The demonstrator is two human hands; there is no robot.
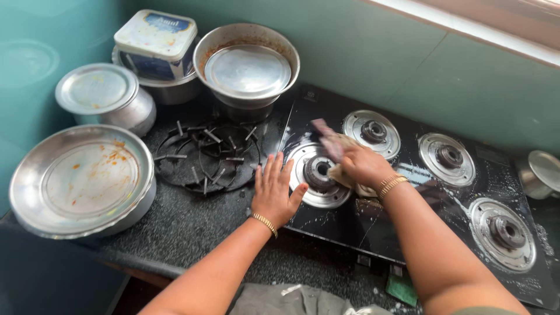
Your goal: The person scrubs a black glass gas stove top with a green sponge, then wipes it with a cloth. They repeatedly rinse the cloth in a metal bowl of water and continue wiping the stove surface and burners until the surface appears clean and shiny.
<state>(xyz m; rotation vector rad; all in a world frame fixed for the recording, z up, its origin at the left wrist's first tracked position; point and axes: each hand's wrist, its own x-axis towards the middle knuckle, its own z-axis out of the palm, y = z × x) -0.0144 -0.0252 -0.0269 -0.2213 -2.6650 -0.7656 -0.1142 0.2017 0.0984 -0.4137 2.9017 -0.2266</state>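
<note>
We are wiping a black glass four-burner gas stove (373,224) that sits on a dark speckled stone tabletop (192,227). Our right hand (360,163) has its fingers clenched on a damp beige cloth (345,175), pressed down at the rim of the silver burner ring nearest the left edge (318,174). Our left hand (274,189) lies flat with fingers released and spread, half on the tabletop and half on the stove's left edge — holding nothing, only bracing.

To do this well, we judge it best to keep the flat hand firm so the stove does not slide, and to work the cloth in small circles round the ring, pushing the soapy white streaks toward one edge rather than smearing them across the glass. The groove round the burner probably needs a folded corner of cloth.

The black iron pan supports (204,154) lie stacked on the tabletop to the left, beside a large steel pot with a stained flat lid (81,178).

Much is unclear — the cloth is blurred at its far end, so we cannot tell its full shape. Our own forearm covers the glass between the near burners. A steel vessel (539,172) is cut off at the right edge, and a small green object (402,289) at the stove's front is half hidden.
</note>
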